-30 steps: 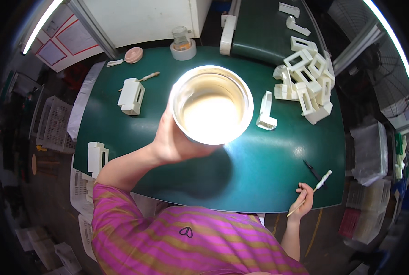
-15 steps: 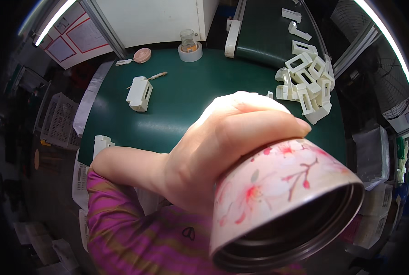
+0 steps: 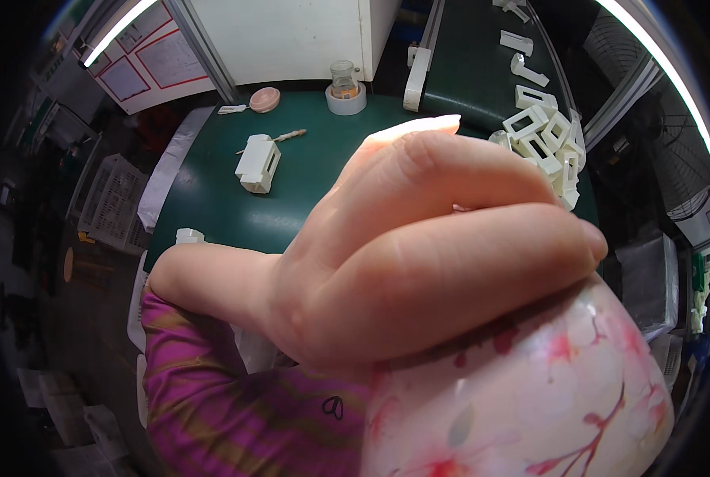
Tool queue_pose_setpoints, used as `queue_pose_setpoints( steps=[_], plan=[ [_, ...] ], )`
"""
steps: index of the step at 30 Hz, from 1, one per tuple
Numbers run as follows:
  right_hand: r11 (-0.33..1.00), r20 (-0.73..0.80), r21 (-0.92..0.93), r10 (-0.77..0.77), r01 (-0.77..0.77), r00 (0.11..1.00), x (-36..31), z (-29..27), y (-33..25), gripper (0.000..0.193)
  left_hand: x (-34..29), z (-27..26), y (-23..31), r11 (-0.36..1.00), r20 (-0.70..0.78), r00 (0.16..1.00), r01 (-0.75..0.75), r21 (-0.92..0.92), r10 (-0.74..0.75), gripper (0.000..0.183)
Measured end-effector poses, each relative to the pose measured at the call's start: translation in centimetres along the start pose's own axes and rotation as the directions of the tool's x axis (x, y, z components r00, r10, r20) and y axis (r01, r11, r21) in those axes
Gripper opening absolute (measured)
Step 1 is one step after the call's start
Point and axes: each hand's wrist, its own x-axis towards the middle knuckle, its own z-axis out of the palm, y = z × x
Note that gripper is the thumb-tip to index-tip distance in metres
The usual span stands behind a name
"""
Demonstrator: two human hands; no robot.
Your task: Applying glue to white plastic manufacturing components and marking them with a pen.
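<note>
"Flowered cup (image 3: 522, 413), see it? Glossy, round-walled, pale pink with deeper pink blossoms and thin brown twigs."

"I see it. Where is it against the hands?"

"Right beneath the left hand (image 3: 402, 262), which grips it, fingers bent over its upper side. From up here the two of them hide the table's near right corner."

"And the right hand?"

"Out of sight, so I can't tell whether it's open or closed. The left arm comes in past the table's left edge, out of a purple sleeve (image 3: 184, 342) with brownish stripes."

"What's the table (image 3: 204, 179) like?"

"Smooth and dark green, with a dull shine. Toward its left edge sits a blocky cream part (image 3: 257, 165), hard-looking, with a slot in one side, and a thin stick (image 3: 293, 134) with a lumpy pale end lies just behind it."

"Along the far edge?"

"A shallow pink dish (image 3: 265, 100) by the far left corner, then a clear glass jar (image 3: 343, 74) in a thick white ring (image 3: 347, 103). Over at the right edge, angular cream frames (image 3: 538, 143) lie heaped, rectangular openings showing."
</note>
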Motion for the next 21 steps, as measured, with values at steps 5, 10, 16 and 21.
queue_pose_setpoints(
  steps=[5, 10, 16, 21],
  plan=[
    [1.000, 0.012, -0.003, -0.021, 0.021, 1.000, 0.04, 0.01, -0.03, 0.017, 0.03, -0.05, 0.08, 1.000, 0.019, 1.000, -0.010, -0.015, 0.011, 0.021],
    [1.000, 0.002, 0.011, -0.015, 0.015, 1.000, 0.01, 0.00, -0.05, 0.017, -0.08, 0.07, 0.32, 0.999, 0.054, 0.998, -0.016, -0.031, 0.017, 0.021],
    [1.000, -0.001, 0.008, -0.025, 0.025, 1.000, 0.01, -0.03, 0.00, 0.017, 0.05, 0.10, 0.37, 0.997, 0.142, 0.990, -0.015, -0.074, 0.026, 0.021],
    [1.000, 0.007, -0.002, -0.020, 0.020, 1.000, 0.05, -0.07, 0.02, 0.017, 0.09, 0.14, 0.48, 0.996, 0.178, 0.983, -0.018, -0.084, 0.033, 0.021]
  ],
)
